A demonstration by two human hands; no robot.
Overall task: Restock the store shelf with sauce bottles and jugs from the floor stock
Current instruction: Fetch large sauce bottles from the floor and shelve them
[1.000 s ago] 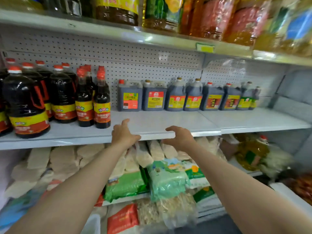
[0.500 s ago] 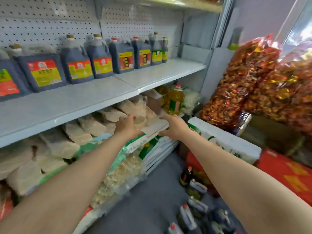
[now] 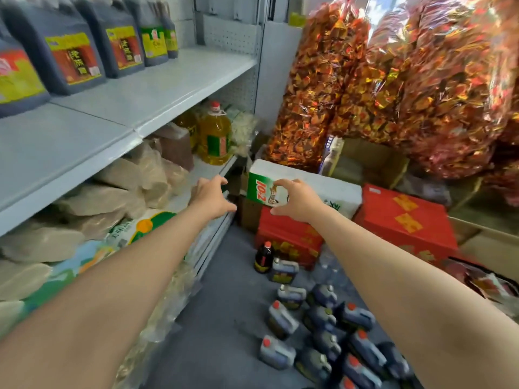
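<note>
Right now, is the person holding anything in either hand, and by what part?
Nothing is held. The left hand and right hand are both out in the air with loosely curled fingers, above the jugs on the floor.

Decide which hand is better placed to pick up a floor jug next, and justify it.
Right, probably. The right hand hangs empty above the floor jugs, which sit on its side; the left hand reaches over by the shelf.

Both bare arms stretched out forward, roughly parallel. Left hand [image 3: 209,197] has fingers spread and loosely curled, holding nothing. Right hand [image 3: 295,200] same deal, thumb and fingers hooked apart like a claw, empty too.
</note>
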